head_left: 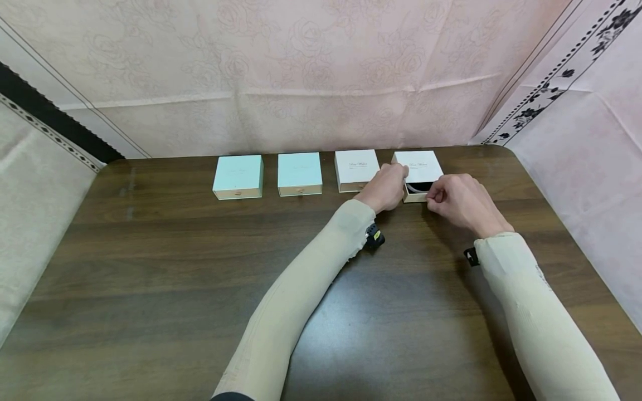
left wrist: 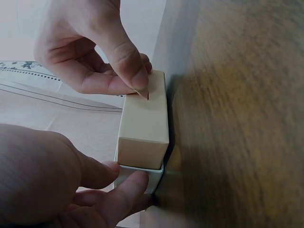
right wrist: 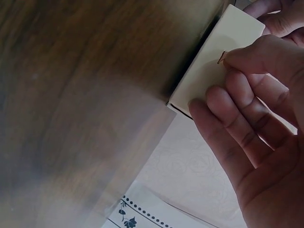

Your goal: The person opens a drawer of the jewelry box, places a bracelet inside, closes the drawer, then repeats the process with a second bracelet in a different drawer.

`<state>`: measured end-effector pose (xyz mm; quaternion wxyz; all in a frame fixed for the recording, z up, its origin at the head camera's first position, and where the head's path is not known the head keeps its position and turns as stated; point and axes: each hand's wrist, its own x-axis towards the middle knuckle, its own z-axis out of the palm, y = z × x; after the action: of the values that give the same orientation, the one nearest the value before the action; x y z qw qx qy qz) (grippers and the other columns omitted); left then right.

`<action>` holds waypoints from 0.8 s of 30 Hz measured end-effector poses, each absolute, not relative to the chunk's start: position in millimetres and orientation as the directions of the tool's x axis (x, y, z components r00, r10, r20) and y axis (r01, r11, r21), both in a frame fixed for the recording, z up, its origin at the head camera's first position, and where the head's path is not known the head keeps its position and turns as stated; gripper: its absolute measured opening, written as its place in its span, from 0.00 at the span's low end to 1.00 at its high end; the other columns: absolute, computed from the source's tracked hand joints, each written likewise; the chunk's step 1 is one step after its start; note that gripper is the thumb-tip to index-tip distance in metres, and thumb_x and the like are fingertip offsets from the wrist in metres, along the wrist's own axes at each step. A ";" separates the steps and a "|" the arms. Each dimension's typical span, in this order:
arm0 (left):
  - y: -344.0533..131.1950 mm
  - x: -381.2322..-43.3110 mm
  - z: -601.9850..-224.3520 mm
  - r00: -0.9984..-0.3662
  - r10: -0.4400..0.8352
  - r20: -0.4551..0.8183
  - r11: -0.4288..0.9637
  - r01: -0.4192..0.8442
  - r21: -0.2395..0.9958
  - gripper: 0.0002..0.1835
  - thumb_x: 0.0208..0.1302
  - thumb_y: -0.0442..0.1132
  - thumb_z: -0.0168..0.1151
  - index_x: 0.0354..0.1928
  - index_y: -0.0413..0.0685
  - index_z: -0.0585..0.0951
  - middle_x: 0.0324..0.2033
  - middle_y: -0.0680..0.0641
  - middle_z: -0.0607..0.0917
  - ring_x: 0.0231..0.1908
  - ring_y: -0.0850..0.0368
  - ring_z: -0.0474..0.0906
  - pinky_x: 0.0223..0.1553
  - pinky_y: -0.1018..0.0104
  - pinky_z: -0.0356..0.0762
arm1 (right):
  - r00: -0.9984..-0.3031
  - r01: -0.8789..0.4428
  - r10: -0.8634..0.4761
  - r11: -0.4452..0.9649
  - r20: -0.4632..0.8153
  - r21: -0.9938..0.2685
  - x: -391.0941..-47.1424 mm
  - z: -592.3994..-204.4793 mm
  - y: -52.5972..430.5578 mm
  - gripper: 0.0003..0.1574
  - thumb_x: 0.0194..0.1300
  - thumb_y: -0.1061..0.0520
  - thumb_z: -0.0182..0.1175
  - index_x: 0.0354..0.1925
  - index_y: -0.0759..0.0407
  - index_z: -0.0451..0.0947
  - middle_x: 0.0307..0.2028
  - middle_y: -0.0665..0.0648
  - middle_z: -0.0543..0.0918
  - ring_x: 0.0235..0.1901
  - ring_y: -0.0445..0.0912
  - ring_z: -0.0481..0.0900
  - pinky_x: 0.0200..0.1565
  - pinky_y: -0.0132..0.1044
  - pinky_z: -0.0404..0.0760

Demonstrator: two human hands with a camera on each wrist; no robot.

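A white drawer box (head_left: 419, 166) stands at the right end of a row, its drawer (head_left: 416, 197) partly pulled out toward the person. Dark lining and a pale curved item show inside; what the item is cannot be told. My left hand (head_left: 385, 186) holds the outer sleeve (left wrist: 137, 178) from its left side, thumb and fingers at the edge. With thumb and forefinger, my right hand (head_left: 462, 201) pinches the small ribbon pull tab (left wrist: 142, 95) on the drawer's front. In the right wrist view the other fingers lie along the cream drawer front (right wrist: 199, 80).
Left of it stand another white box (head_left: 357, 166) and two mint-green boxes, one nearer (head_left: 300, 172) and one farther left (head_left: 238, 175). All are near the back edge of the brown wooden table (head_left: 200, 267). A patterned pale cloth (head_left: 301, 72) hangs behind.
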<state>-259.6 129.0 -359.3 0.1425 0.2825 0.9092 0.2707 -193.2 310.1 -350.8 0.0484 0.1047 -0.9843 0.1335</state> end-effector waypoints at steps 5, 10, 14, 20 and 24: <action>129.2 -259.3 -359.5 -0.804 0.587 -0.095 0.696 0.441 0.566 0.10 0.77 0.31 0.49 0.35 0.47 0.76 0.32 0.49 0.77 0.29 0.58 0.70 0.29 0.70 0.69 | -0.974 -0.216 -0.192 0.943 0.117 -0.254 -196.1 -350.9 309.8 0.03 0.58 0.60 0.65 0.30 0.54 0.86 0.26 0.51 0.85 0.28 0.45 0.79 0.34 0.44 0.75; 128.5 -259.6 -359.7 -0.799 0.594 -0.092 0.694 0.451 0.562 0.11 0.77 0.31 0.47 0.35 0.47 0.76 0.31 0.49 0.76 0.28 0.58 0.69 0.28 0.70 0.68 | -0.973 -0.220 -0.195 0.941 0.121 -0.259 -198.4 -351.3 310.0 0.04 0.58 0.61 0.65 0.30 0.54 0.86 0.25 0.51 0.85 0.28 0.45 0.79 0.34 0.43 0.74; 128.1 -260.1 -359.9 -0.795 0.599 -0.095 0.691 0.453 0.562 0.12 0.78 0.32 0.46 0.34 0.47 0.75 0.31 0.49 0.75 0.27 0.58 0.68 0.27 0.70 0.67 | -0.973 -0.222 -0.197 0.940 0.122 -0.258 -200.4 -351.7 310.0 0.05 0.57 0.61 0.65 0.29 0.54 0.87 0.25 0.51 0.85 0.27 0.45 0.79 0.34 0.43 0.74; 128.8 -260.5 -359.9 -0.795 0.600 -0.086 0.693 0.464 0.552 0.12 0.78 0.32 0.47 0.34 0.47 0.74 0.29 0.49 0.75 0.27 0.58 0.69 0.28 0.70 0.68 | -0.973 -0.221 -0.195 0.942 0.124 -0.253 -202.1 -351.3 309.9 0.05 0.56 0.62 0.65 0.29 0.54 0.87 0.25 0.51 0.84 0.27 0.45 0.79 0.33 0.43 0.74; 129.3 -260.5 -360.3 -0.798 0.596 -0.088 0.698 0.461 0.548 0.12 0.79 0.32 0.46 0.34 0.48 0.74 0.30 0.49 0.76 0.27 0.58 0.70 0.28 0.70 0.68 | -0.972 -0.223 -0.197 0.942 0.126 -0.252 -203.5 -351.4 309.8 0.04 0.56 0.62 0.65 0.29 0.54 0.86 0.25 0.51 0.84 0.27 0.46 0.79 0.33 0.43 0.74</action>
<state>-260.5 129.3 -360.3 0.1305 0.2898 0.9121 0.2588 -203.5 309.8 -351.4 0.0496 0.1066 -0.9840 0.1335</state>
